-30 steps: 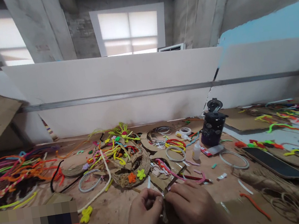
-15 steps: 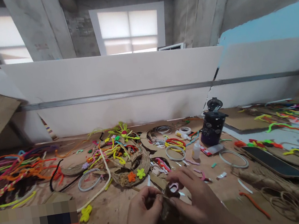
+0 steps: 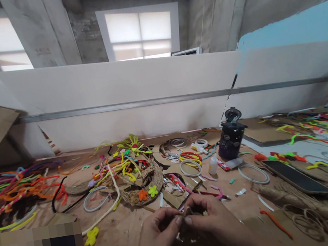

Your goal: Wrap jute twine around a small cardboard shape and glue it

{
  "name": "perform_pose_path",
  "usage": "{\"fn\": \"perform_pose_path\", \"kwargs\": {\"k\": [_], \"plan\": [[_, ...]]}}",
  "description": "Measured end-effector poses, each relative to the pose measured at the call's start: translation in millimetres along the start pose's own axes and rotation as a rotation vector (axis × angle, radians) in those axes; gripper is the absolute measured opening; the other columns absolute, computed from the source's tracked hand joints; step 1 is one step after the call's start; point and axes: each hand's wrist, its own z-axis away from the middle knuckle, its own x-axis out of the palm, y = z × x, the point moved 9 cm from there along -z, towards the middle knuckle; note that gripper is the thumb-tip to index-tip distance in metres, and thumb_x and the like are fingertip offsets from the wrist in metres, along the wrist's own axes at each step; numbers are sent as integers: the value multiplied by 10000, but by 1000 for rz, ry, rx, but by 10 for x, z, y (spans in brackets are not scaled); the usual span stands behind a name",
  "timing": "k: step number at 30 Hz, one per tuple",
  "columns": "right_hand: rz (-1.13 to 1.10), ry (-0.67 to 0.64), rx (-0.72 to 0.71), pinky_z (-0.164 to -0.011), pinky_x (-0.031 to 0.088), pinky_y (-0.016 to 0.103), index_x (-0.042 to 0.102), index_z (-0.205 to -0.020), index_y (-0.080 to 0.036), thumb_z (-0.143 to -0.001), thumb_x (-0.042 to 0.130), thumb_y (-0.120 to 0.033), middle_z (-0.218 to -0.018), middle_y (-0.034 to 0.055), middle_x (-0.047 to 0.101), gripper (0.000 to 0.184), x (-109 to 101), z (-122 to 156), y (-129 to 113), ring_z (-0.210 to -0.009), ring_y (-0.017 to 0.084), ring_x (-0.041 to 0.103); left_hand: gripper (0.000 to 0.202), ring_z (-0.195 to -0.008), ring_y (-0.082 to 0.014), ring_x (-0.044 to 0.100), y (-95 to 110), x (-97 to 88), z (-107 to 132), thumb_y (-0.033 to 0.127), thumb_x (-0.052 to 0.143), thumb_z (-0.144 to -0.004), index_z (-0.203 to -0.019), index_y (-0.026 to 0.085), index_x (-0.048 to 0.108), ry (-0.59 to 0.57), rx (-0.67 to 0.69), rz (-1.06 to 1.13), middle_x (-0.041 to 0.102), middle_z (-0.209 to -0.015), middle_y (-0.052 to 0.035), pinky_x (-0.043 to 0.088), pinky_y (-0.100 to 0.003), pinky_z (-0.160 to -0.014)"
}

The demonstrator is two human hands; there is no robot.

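Both of my hands meet low in the middle of the view, just above a brown worktable. My left hand and my right hand pinch together on a small piece held between the fingertips; it is too small and hidden to name. Just beyond them lie a jute-wrapped cardboard ring with orange and green pipe-cleaner flowers, cardboard scraps and red and pink pipe cleaners.
A heap of coloured pipe cleaners fills the left of the table. White rings, a small glue bottle and a dark flask stand further back. A phone and jute twine lie right. White boards wall the back.
My right hand lifted and spread its fingers over a small dark piece half a second ago, then came back down; both hands now pinch together again, slightly lower.
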Motion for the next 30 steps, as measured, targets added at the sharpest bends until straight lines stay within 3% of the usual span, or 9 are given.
{"fn": "perform_pose_path", "kwargs": {"k": [5, 16, 30], "plan": [[76, 29, -87, -640, 437, 274, 684, -814, -160, -735, 825, -354, -754, 31, 678, 252, -47, 4, -53, -715, 178, 606, 438, -788, -219, 659, -95, -12, 22, 569, 851, -645, -849, 187, 783, 14, -88, 103, 743, -816, -62, 478, -284, -712], [104, 54, -105, -631, 433, 283, 685, -815, -179, -765, 820, -356, -740, 24, 656, 228, -45, 22, -46, -712, 188, 605, 333, -816, -244, 656, -164, -42, -42, 424, 792, -699, -863, 142, 731, 29, -68, 66, 717, -833, -81, 514, -334, -732], [78, 41, -119, -649, 416, 277, 686, -776, -162, -724, 803, -312, -748, 27, 657, 197, -55, 8, -70, -713, 175, 578, 350, -814, -240, 662, -69, -23, -19, 483, 804, -688, -809, 161, 737, 9, -43, 61, 728, -802, -75, 486, -311, -745]]}}
